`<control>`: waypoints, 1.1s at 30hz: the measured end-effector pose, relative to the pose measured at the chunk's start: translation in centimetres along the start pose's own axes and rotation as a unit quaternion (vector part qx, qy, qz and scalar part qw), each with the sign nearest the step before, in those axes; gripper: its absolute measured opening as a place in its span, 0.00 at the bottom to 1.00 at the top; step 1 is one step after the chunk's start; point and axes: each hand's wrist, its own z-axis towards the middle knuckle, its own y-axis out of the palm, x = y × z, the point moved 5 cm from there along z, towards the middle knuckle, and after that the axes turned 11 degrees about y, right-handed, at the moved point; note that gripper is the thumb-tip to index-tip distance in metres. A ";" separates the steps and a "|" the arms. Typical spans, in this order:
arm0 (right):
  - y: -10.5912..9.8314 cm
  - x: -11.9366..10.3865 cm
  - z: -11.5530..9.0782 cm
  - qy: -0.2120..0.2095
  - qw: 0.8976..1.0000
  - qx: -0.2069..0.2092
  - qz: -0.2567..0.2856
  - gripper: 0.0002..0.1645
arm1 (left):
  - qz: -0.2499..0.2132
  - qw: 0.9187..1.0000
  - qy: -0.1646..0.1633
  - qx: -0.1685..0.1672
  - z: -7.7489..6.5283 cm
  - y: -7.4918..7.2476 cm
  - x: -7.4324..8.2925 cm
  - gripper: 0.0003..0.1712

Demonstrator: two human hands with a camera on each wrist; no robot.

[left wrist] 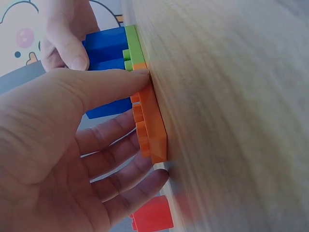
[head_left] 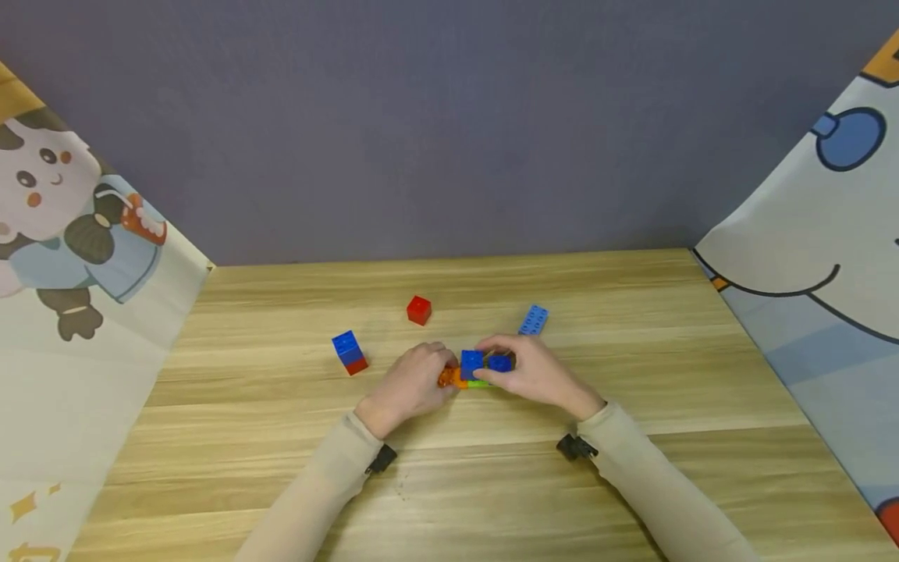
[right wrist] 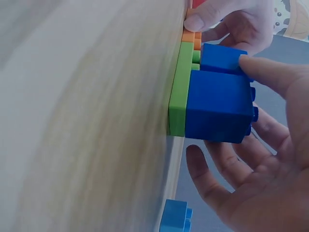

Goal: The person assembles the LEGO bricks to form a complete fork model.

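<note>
Before me on the table, an orange toy brick plate (left wrist: 153, 128) and a green plate (right wrist: 180, 92) lie end to end. My left hand (head_left: 414, 381) pinches the orange plate, thumb on its near side and fingers on the far side. One blue brick (right wrist: 219, 104) stands on the green plate. Beside it, toward the left hand, is a second blue brick (head_left: 471, 364), over the area where the plates meet. My right hand (head_left: 539, 376) holds this second brick, its thumb against the near face. Whether that brick is fully seated cannot be seen.
A single red brick (head_left: 419, 311) sits beyond the hands. To the left, a blue brick is stacked on a red one (head_left: 356, 366). A light blue studded plate (head_left: 534, 319) lies just past the right hand. A grey panel (head_left: 449, 156) rises behind the wooden table (head_left: 492, 499).
</note>
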 end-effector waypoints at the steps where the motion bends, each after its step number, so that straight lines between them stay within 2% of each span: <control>1: 0.1 0.0 0.0 0.000 1.000 -0.002 0.000 0.23 | -0.001 1.000 -0.001 -0.001 0.0 0.0 0.0 0.18; 13: 0.4 -0.1 0.2 0.005 1.000 -0.013 0.003 0.21 | -0.001 1.000 -0.005 -0.006 0.1 0.0 -0.2 0.18; 27: 0.3 -1.0 0.2 -0.061 0.998 0.009 -0.023 0.19 | 0.006 1.000 -0.003 -0.011 0.2 -0.2 -0.3 0.18; 33: 0.4 -1.3 0.0 -0.074 0.997 0.012 -0.033 0.20 | 0.005 1.000 -0.004 -0.014 0.2 -0.2 -0.4 0.19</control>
